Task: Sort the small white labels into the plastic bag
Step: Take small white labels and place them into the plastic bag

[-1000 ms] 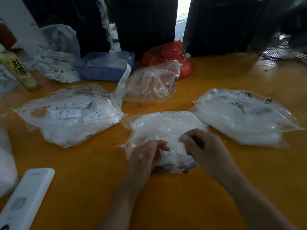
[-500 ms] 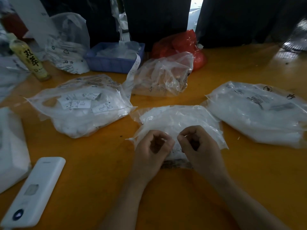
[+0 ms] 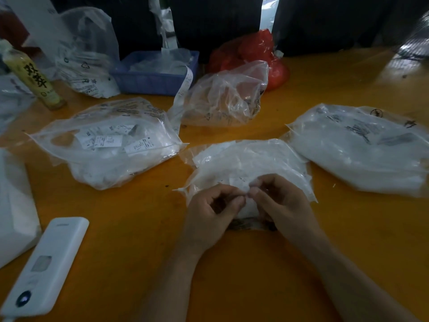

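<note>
Both hands have drawn together: left hand and right hand pinch one label over the plastic bag near the bench's front edge. Bag part-filled; sorting appears unfinished.

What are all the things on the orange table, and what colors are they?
Middle bag: one, clear with white labels inside, under the hands.
Left bag: one, clear, printed white labels showing.
Right bag: one, clear, white contents.
Crumpled bag: one, clear, behind the middle bag.
Red bag: one, at the back.
Blue tray: one, back, a label strip hanging over its rim.
Bottle: one, yellow, far left.
White device: one, near left.
Table: one, orange.
Left hand: pinching something small and white.
Right hand: pinching the same spot, fingertips meeting.
</note>
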